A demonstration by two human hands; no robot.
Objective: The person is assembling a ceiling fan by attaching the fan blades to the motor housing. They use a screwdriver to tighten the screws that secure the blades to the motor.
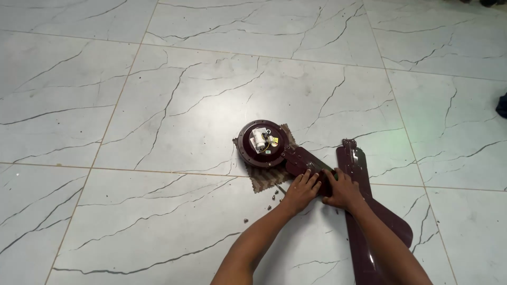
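A dark maroon fan blade [311, 164] lies on the floor with its metal bracket end touching the round fan motor [262, 143]. My left hand [302, 189] rests flat on the blade, fingers spread and loosely curled over it. My right hand [343, 189] grips the same blade just beside it, fingers closed around the edge. The motor sits on a small brown mat [270, 177]. A second blade [355, 163] lies to the right. Small screws [272, 199] are scattered on the white marble-patterned tiles [158, 105] near my left wrist.
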